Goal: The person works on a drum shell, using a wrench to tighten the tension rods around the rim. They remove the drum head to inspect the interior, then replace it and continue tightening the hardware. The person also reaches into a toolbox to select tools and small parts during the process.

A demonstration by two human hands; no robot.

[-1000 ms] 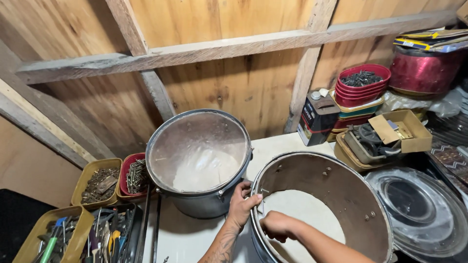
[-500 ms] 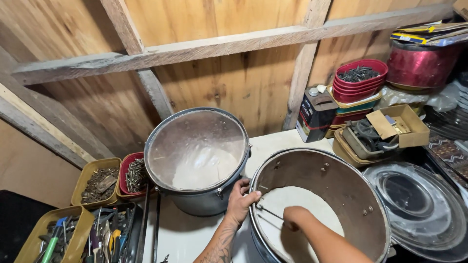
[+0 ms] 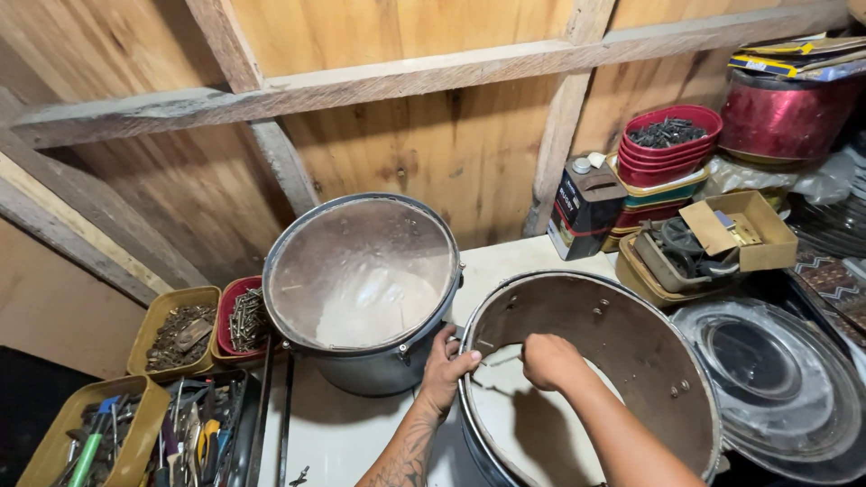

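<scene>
Two hands work at an open drum shell point(image 3: 631, 361) that sits on the white table point(image 3: 343, 433) with its open mouth facing up and tilted slightly toward the camera, its axis close to upright. Its left hand point(image 3: 444, 372) grips the near-left rim from outside, fingers point(image 3: 465, 359) curled over the edge and thumb against the outer wall. Its right hand point(image 3: 550, 361) reaches down inside the shell, closed into a loose fist around a thin metal tool point(image 3: 496, 362) that lies roughly level, pointing left toward the inner wall below the left hand. Just beside the shell on the left stands a second drum point(image 3: 361, 289) with a clear head.
</scene>
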